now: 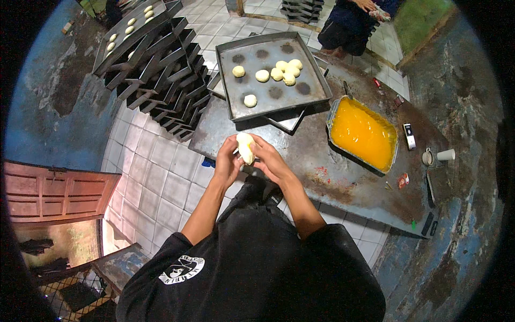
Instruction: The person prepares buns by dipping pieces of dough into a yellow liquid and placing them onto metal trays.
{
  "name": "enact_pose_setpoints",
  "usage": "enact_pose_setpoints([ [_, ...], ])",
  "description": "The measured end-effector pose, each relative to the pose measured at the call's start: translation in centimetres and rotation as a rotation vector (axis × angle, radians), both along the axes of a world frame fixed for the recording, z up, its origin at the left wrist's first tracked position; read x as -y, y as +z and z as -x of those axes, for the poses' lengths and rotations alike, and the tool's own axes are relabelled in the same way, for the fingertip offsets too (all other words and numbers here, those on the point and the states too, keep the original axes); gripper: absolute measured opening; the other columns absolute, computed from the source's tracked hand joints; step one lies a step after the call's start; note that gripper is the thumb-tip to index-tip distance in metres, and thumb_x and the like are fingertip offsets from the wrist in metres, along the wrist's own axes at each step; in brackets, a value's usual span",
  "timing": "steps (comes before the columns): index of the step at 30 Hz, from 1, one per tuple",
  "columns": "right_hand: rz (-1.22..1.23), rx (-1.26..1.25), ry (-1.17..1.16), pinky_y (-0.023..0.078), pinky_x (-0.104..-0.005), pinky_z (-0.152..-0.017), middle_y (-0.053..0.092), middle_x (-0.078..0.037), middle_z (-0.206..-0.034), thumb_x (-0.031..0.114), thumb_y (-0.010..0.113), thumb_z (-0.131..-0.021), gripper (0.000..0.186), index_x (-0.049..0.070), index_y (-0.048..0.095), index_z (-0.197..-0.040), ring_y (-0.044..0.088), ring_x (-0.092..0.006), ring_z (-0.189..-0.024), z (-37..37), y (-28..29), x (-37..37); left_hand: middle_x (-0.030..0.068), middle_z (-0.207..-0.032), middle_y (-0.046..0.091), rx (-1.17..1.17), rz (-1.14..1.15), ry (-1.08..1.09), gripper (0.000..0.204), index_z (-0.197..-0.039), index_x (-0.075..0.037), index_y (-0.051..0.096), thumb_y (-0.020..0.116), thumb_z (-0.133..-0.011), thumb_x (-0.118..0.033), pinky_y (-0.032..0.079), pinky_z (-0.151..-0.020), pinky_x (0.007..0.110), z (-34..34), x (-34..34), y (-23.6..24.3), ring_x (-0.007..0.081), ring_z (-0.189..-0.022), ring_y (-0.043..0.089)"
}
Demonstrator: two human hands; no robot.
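Note:
A soft piece of pale dough (245,148) is held up in front of me between both hands, over the near edge of the table. A small orange-yellow spot shows on its right side. My left hand (228,162) curls around its left side, and my right hand (272,162) closes on it from the right. Beyond them a dark square baking tray (236,110) carries several dough balls: a single ball (250,101) near the front, two more behind it, and a touching cluster (287,73) to the right. A rectangular tub (332,140) of glossy orange filling (360,131) stands right of my hands.
Another tray (289,122) lies beneath the baking tray. Crisscrossed trays (155,75) rise in a tall stack at left, dough pieces on top. Along the table's right side are a white cup (446,155), a small box (409,136) and a red packet (403,180). Another person (348,27) is at far right.

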State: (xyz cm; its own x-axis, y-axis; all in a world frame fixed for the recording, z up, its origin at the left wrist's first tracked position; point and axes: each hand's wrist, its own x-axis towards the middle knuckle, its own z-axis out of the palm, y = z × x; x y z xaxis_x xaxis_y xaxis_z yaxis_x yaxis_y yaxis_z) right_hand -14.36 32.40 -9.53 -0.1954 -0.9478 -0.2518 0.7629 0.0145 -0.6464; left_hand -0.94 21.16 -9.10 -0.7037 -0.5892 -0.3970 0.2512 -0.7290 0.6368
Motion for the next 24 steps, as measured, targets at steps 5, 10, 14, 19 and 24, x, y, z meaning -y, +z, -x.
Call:
enact_pose_setpoints([
  [5,-0.091,-1.122,-0.067,0.054,-0.0398,-0.096,0.057,-0.015,-0.139,-0.003,0.077,-0.079,0.081,0.008,0.042,-0.152,0.057,-0.0311,-0.128,0.7,4.5,-3.5,0.0099,-0.130,0.059,0.305,0.356,-0.336,0.059,-0.143,0.000,0.054,0.062,-0.084,0.007,0.053,-0.096,0.032,-0.2,-0.9,4.7,0.0201,-0.118,0.062],
  [10,-0.034,-1.503,-0.293,0.057,-0.0426,-0.086,0.070,-0.013,-0.120,0.012,0.074,-0.088,0.052,0.012,0.061,-0.138,0.070,-0.0367,-0.103,2.0,6.5,-4.0,0.0090,-0.126,0.059,0.338,0.776,-0.381,0.060,-0.137,-0.001,0.063,0.073,-0.078,0.008,0.051,-0.099,0.031,0.2,-1.7,6.9,0.0203,-0.118,0.060],
  [14,-0.019,-1.289,-0.395,0.056,-0.0362,-0.089,0.075,-0.016,-0.114,0.013,0.075,-0.090,0.033,0.003,0.072,-0.121,0.073,-0.0277,-0.102,1.6,6.6,-4.3,0.0086,-0.115,0.065,0.385,1.053,-0.258,0.049,-0.127,-0.005,0.071,0.080,-0.079,0.001,0.052,-0.093,0.030,0.9,-2.4,8.0,0.0190,-0.107,0.063],
  [19,-0.110,-1.061,-0.496,0.059,-0.0351,-0.084,0.075,-0.016,-0.114,0.010,0.075,-0.090,0.029,0.000,0.073,-0.117,0.073,-0.0166,-0.097,-1.0,8.8,-4.1,0.0102,-0.115,0.071,0.220,0.685,0.181,0.037,-0.122,-0.001,0.073,0.079,-0.086,-0.002,0.054,-0.092,0.030,2.2,-3.9,7.9,0.0170,-0.103,0.067],
  [24,-0.094,-1.088,-0.386,0.058,-0.0379,-0.081,0.074,-0.016,-0.115,0.010,0.075,-0.090,0.031,0.000,0.070,-0.120,0.072,-0.0183,-0.096,-0.7,8.9,-4.9,0.0201,-0.123,0.069,-0.069,0.428,0.187,0.032,-0.117,0.007,0.068,0.062,-0.101,-0.020,0.049,-0.105,0.038,3.5,-5.0,9.3,0.0279,-0.122,0.063],
])
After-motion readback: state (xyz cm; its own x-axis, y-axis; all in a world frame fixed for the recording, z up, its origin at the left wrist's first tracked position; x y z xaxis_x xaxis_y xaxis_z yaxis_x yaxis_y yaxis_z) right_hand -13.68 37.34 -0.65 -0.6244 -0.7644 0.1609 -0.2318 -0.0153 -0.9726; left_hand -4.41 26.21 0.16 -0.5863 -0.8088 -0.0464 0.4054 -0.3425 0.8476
